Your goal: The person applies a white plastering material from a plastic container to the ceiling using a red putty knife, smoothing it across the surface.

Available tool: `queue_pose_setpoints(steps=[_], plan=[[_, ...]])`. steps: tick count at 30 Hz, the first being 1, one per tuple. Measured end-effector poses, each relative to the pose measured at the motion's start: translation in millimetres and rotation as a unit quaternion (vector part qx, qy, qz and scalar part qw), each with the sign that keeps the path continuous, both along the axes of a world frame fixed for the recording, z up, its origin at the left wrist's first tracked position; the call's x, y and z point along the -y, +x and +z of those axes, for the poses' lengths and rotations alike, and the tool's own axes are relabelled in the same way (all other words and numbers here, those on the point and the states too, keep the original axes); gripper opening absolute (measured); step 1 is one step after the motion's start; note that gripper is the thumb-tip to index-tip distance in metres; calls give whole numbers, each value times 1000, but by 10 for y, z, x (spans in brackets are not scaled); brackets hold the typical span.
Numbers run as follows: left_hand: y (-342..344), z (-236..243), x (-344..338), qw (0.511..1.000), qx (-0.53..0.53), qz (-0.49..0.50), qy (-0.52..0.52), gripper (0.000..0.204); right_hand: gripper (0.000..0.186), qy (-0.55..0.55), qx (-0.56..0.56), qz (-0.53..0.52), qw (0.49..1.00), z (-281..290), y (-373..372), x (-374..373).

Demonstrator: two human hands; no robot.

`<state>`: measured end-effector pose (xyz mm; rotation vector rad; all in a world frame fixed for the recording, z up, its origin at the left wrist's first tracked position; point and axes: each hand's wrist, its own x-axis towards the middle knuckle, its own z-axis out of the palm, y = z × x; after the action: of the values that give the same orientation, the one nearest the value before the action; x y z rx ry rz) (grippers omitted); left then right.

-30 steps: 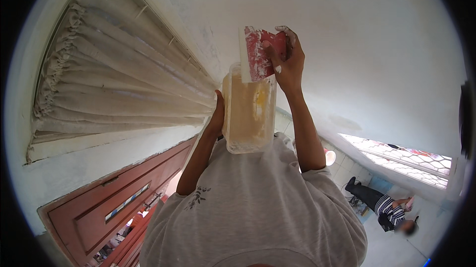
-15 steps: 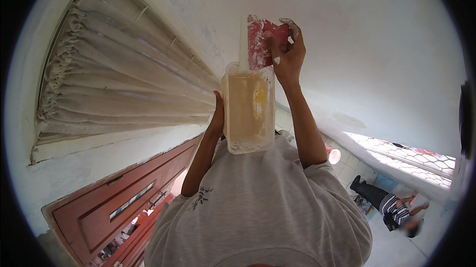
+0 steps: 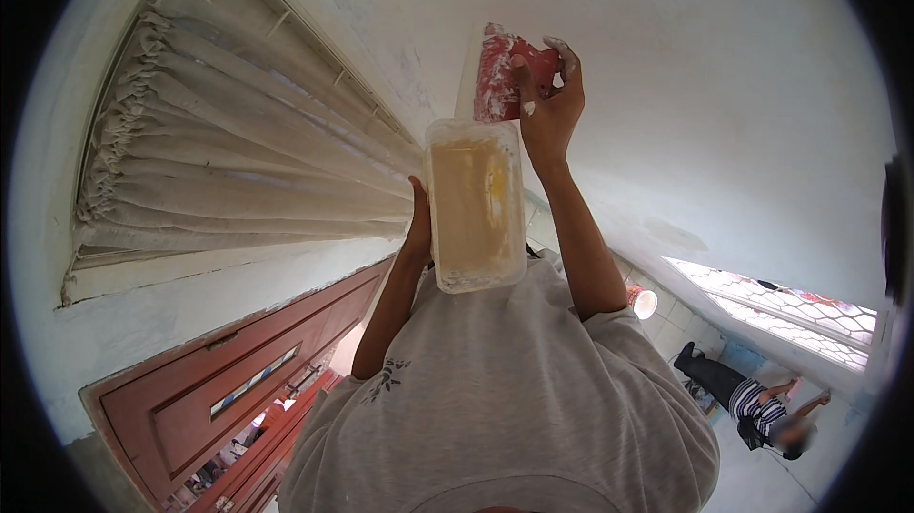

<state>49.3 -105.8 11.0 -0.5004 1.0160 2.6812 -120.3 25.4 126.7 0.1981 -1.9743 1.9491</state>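
My left hand grips a clear rectangular plastic tub by its left side; the thumb shows and the other fingers are hidden behind it. Tan and yellowish residue shows through the tub. Just above the tub's far rim, my right hand pinches a red putty spreader smeared with white paste. The spreader's left edge lies close to the white wall, beside a pale strip; whether it touches cannot be told. White paste also marks the right thumb and fingertips.
A window with a gathered beige curtain is on the left, above a red panelled door. At the right are a bucket, a grilled window and another person in a striped top.
My right hand and the spreader have moved slightly up, away from the tub's rim. The tub has shifted a little left. The other person's arms have moved slightly.
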Motion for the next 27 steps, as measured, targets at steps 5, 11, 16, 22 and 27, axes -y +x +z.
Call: queue_pose_setpoints(steps=[5, 11, 16, 22, 27], plan=[[20, -47, 65, 1000, 5, 4, 17, 94, 60, -20, -14, -36, 999, -82, -47, -35], [-43, -88, 96, 998, 15, 31, 44, 94, 49, -147, 29, 202, 968, -147, 96, -484], [-146, -79, 158, 996, 19, 47, 77, 94, 29, -149, -99, 403, 897, 31, 328, -609], [-266, -752, 373, 945, -156, -95, 271, 91, 44, -108, -20, 396, 912, -38, 553, -683], [-302, -21, 25, 995, 27, 3, 98, 91, 50, -105, 78, 409, 903, -209, 623, -911]])
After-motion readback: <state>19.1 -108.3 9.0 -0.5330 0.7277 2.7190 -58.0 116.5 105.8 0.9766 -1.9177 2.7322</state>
